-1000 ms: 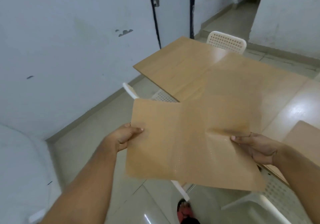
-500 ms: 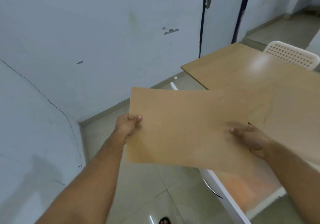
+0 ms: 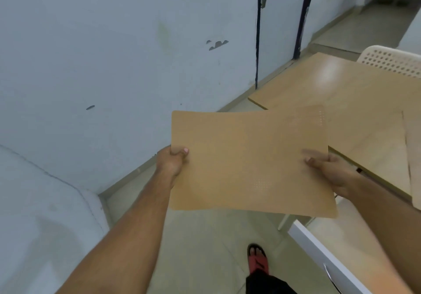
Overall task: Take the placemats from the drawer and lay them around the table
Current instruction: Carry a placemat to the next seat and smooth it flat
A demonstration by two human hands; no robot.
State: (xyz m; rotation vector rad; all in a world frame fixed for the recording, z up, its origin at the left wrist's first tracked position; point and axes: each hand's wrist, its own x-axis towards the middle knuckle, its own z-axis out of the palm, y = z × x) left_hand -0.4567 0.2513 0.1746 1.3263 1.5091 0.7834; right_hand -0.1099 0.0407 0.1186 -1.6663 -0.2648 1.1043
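wall (image 3: 102, 54): pale, chipped | floor (image 3: 205, 236): beige tile | chair (image 3: 394, 62): white, perforated

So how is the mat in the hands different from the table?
The mat is thin and bendy, held up in the air by the left hand and right hand; the table is stiff and stands on the floor. The mat looks dull with tiny dots; the table shines. Both are light brown.

Bare forearms, red sandal (image 3: 258, 262), dark trouser leg (image 3: 267, 283).
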